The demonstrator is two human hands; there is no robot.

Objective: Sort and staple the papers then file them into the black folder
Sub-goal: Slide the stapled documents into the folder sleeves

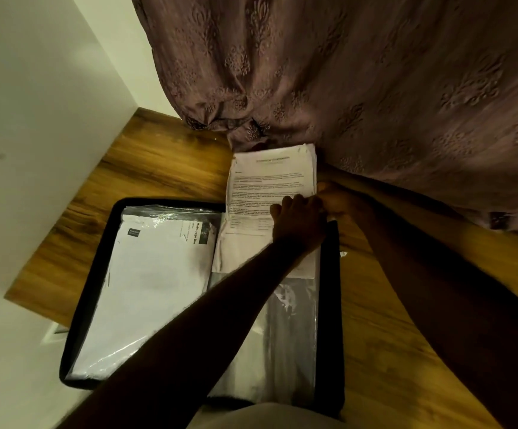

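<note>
I saw the sheaf of papers (270, 181) at centre frame, its lower end over the right half of the open black folder (96, 274). My right hand (341, 202) pinched its right edge. My left hand (297, 224) lay on it, and I could not tell its grip. I judged this the filing step; the next move called for sliding the sheaf squarely into the sleeve

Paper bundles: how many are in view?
2. One white printed bundle sits in the black folder's left clear sleeve; the other, at its top right, is held by left hand and right hand. Others possibly hidden.
</note>
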